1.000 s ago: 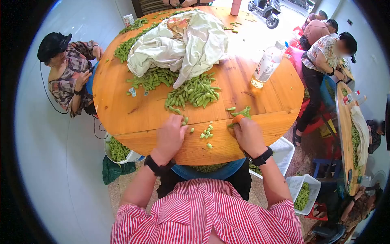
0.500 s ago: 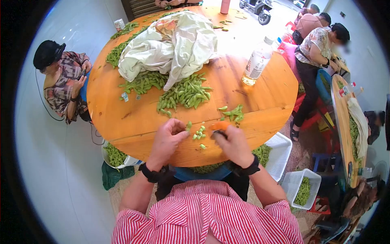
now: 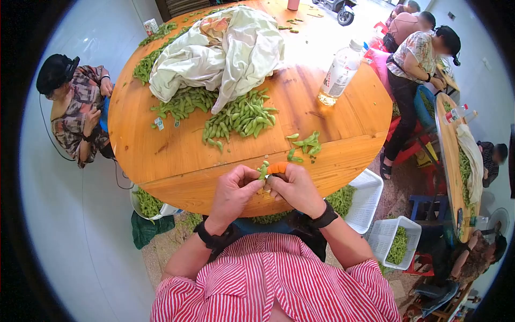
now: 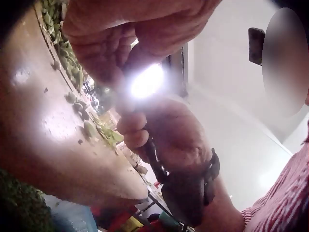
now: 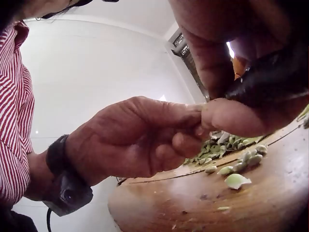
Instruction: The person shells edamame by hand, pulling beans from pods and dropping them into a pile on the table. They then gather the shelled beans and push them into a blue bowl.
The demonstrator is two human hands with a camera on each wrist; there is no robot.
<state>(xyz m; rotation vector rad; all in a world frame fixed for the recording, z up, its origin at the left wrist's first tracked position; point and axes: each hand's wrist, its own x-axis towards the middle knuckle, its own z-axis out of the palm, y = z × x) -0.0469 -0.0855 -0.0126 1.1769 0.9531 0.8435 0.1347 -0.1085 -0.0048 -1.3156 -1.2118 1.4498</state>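
A green pod [image 3: 263,170] is pinched between thumb and fingers of my left hand [image 3: 232,194], above the table's near edge. My right hand [image 3: 298,189] meets it from the right, fingers curled round a black-handled tool [image 5: 270,79] that shows in the right wrist view; its tip is hidden. An orange wrap [image 3: 277,168] covers a finger of that hand. Shelled green beans [image 5: 236,181] lie on the wood below the hands. A few pods [image 3: 309,143] lie beyond the right hand, and a larger pod pile [image 3: 241,119] farther back.
A white cloth [image 3: 214,59] covers part of the pile on the round table [image 3: 155,155]. A bottle [image 3: 339,75] stands at right. White baskets [image 3: 380,236] and a bucket [image 3: 147,204] sit on the floor. A person [image 3: 80,102] sits at left; others are at right.
Both hands have come together over the beans. The left hand has lifted a pod from the table, and the right hand has moved left from the small pods to meet it.
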